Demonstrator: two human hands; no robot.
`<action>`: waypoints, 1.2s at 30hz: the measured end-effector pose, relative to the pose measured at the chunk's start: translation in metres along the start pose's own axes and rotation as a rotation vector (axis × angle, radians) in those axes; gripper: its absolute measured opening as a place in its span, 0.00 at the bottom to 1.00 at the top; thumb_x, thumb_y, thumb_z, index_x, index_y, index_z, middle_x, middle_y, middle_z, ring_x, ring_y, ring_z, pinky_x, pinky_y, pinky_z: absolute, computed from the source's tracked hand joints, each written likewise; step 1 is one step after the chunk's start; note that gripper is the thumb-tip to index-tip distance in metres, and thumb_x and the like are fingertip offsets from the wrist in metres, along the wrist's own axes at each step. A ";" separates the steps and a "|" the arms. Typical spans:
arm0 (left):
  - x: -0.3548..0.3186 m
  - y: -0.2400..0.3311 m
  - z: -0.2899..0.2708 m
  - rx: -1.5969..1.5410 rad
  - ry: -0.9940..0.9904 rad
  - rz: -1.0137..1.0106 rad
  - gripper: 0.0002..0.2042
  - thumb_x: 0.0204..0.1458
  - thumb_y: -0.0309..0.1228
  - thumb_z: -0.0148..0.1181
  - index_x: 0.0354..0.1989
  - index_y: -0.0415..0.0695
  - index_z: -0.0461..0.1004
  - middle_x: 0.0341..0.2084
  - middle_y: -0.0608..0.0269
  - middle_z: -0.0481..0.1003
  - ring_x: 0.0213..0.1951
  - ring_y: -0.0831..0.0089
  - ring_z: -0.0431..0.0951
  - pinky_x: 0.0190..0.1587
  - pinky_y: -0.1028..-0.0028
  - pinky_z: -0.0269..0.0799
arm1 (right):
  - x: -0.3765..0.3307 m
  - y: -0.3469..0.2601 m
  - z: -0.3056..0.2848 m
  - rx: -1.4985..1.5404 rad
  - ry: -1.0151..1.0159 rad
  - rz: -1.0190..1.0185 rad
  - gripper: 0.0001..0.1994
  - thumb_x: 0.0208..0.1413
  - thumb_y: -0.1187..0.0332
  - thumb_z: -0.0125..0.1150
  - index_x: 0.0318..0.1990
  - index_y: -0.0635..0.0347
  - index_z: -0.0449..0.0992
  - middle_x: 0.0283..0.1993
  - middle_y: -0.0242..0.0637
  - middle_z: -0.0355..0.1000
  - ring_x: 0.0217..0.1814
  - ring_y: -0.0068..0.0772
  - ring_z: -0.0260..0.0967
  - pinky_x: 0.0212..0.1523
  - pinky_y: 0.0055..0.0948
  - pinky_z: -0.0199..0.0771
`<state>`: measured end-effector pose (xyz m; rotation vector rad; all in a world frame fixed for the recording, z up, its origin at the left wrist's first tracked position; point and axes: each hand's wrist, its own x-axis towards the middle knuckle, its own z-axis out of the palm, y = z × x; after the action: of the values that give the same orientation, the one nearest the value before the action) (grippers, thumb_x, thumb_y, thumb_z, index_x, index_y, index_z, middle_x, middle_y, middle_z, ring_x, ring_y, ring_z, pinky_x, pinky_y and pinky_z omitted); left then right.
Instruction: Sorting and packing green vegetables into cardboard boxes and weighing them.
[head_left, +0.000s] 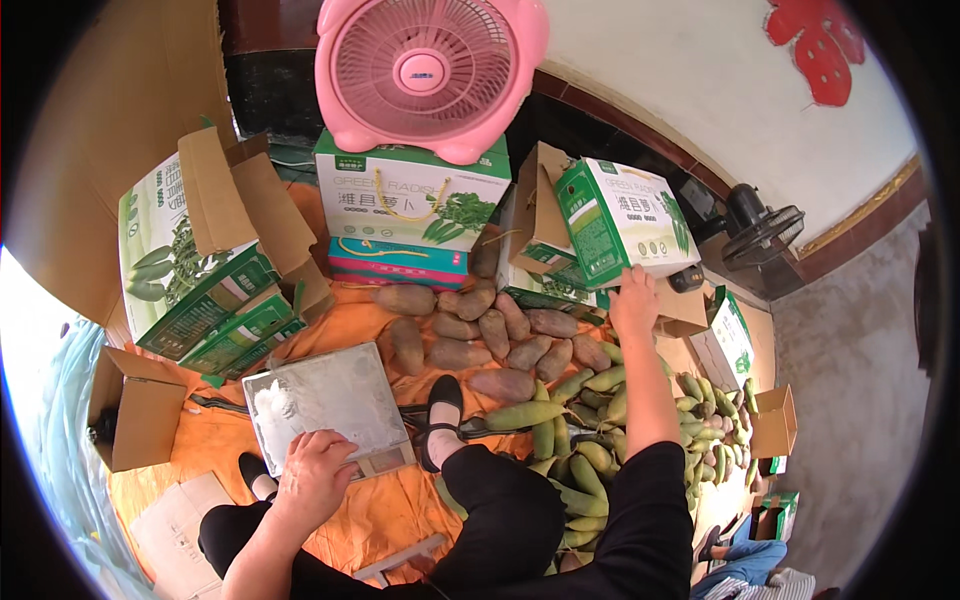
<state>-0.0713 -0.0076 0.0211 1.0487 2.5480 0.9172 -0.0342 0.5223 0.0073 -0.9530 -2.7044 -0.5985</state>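
My right hand (634, 302) reaches forward, its fingers closed on the lower front edge of a white and green carton (634, 212) printed with radishes. That carton sits tilted on top of an opened carton (540, 245). My left hand (316, 474) hovers at the near left edge of a flat silver platform scale (345, 400), fingers loosely apart and holding nothing. White smears mark the scale's top. Beyond it lie several brownish-purple tubers (462, 353), perhaps sweet potatoes or red-skinned radishes. Many green radishes (590, 475) are heaped beside my right forearm.
A pink fan (425, 72) stands on a carton with yellow cord handles (410, 200). Opened cartons (190, 270) are at the left. A black fan (762, 228) stands by the wall. Orange sheeting (390, 515) covers the floor. Another person's leg (750, 562) shows lower right.
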 end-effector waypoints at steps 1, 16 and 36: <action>-0.001 0.001 -0.002 -0.002 -0.005 0.005 0.13 0.40 0.25 0.65 0.38 0.43 0.76 0.37 0.58 0.73 0.43 0.57 0.72 0.52 0.60 0.64 | -0.009 0.008 -0.001 -0.004 -0.003 0.005 0.23 0.47 0.62 0.65 0.51 0.55 0.70 0.56 0.34 0.63 0.57 0.39 0.61 0.49 0.45 0.66; 0.005 -0.004 -0.001 0.020 -0.067 -0.036 0.14 0.39 0.23 0.64 0.37 0.42 0.76 0.38 0.57 0.73 0.44 0.56 0.72 0.51 0.61 0.65 | 0.079 -0.014 0.012 0.454 -0.064 0.259 0.20 0.51 0.62 0.61 0.51 0.57 0.71 0.48 0.44 0.72 0.52 0.49 0.69 0.49 0.47 0.70; 0.014 -0.015 0.007 0.010 -0.137 -0.266 0.12 0.40 0.24 0.64 0.37 0.42 0.77 0.35 0.55 0.74 0.40 0.55 0.75 0.42 0.63 0.72 | 0.169 -0.021 0.033 0.992 -0.266 0.539 0.40 0.53 0.62 0.60 0.69 0.59 0.46 0.27 0.38 0.74 0.17 0.25 0.67 0.15 0.27 0.63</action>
<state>-0.0863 -0.0030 0.0066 0.7233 2.5007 0.7355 -0.1795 0.6156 0.0267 -1.3595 -2.2475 0.9287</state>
